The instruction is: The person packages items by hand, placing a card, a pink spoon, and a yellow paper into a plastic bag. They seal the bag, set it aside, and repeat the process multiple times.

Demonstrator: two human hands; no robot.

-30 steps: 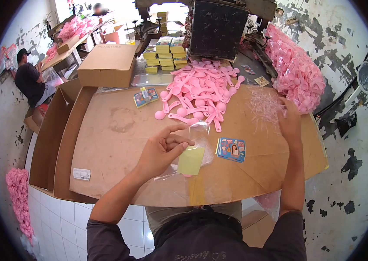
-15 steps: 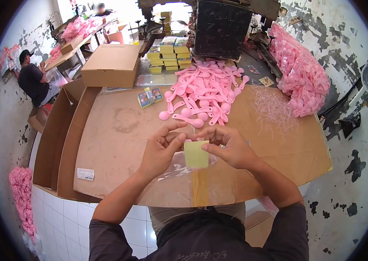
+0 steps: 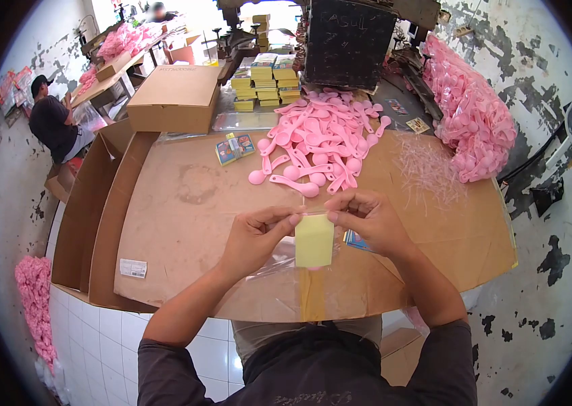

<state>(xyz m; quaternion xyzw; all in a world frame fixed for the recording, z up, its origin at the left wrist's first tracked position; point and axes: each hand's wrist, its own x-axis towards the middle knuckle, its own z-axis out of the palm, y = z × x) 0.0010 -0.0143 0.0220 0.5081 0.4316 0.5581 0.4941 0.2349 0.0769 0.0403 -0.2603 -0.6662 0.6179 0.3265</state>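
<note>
On the cardboard sheet (image 3: pixel 184 233), the spoon heap (image 3: pixel 313 139) has the card bundle (image 3: pixel 234 148) just left, the carton (image 3: pixel 173 101) farther left, card stacks (image 3: pixel 269 81) behind-left, plastic strips (image 3: pixel 431 169) right, and the slip (image 3: pixel 314 243), between left hand (image 3: pixel 255 237) and right hand (image 3: pixel 372 223), in front.

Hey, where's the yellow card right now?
In the head view, the yellow card is just right of centre, between the left hand and right hand at its top corners, nearer the wearer than the pink spoons.
</note>
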